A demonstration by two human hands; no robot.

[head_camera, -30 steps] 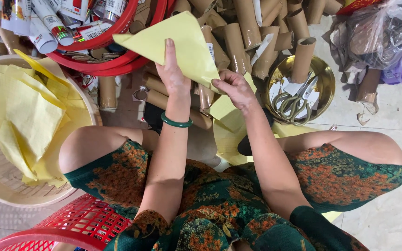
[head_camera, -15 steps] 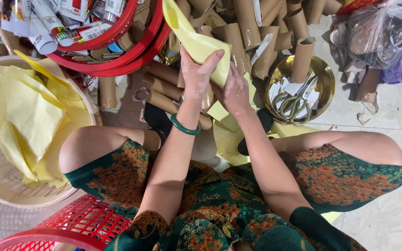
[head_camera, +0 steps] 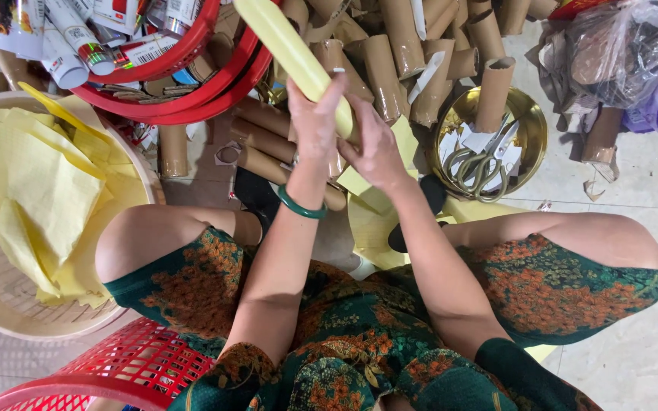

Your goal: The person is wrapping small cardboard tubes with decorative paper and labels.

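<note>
- Head view shows the yellow paper roll (head_camera: 291,53) slanting up and away from both hands, its lower end pinched where the left hand (head_camera: 315,125) and right hand (head_camera: 375,152) meet.
- Left hand is closed around the roll's lower part, fingers curled over it; right hand presses against the same end from the near side, fingers bent, though I cannot tell how tightly it grips.
- Judged risk: only one end is held, so the free upper end could spring loose and unwind if either hand eases its pressure.
- Just under the hands lie brown cardboard tubes (head_camera: 390,53) in a loose heap; a nudge from a wrist or the roll's tip could set them rolling across the floor (head_camera: 634,342).
- Beyond the left hand, the stacked red baskets (head_camera: 192,84) sit close to the roll's upper end, and the tip could snag on a rim and crease.
- To the right of the right hand, a brass bowl (head_camera: 531,133) holds scissors (head_camera: 477,164); a careless reach that way could meet the blades.
- Far left of the left hand, loose yellow sheets (head_camera: 47,198) lie heaped in a pale woven basket (head_camera: 9,320), some draped over its edge; these look likely to slip out.
</note>
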